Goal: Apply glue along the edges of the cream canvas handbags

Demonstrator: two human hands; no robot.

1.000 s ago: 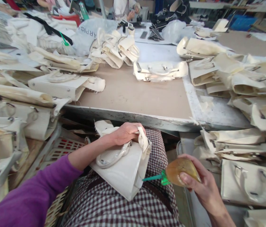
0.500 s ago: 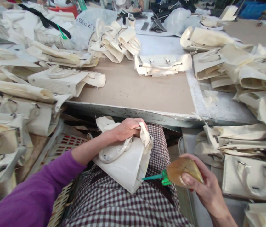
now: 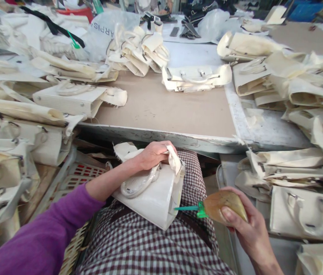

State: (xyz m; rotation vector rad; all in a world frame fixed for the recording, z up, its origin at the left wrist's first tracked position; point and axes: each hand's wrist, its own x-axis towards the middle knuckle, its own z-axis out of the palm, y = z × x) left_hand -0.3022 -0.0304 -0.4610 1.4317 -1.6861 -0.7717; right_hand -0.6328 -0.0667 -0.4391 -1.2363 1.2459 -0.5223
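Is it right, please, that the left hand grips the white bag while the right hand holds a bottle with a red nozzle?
Not quite: the head view shows that the nozzle is green, not red. The left hand does grip the white bag, and the right hand holds the bottle.

Bag [image 3: 152, 202]: smooth, semi-gloss, leather-look; handle [image 3: 135, 191] in shiny clr plastic. Btl [image 3: 214, 204]: transl. plastic. Bench [image 3: 161, 105]: matt top.

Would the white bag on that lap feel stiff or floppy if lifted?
The white bag probably feels fairly stiff, its body looking flat-sided and straight-edged. The strip curling at the left hand seems floppier. The handle may be slippery, since it looks glossy.
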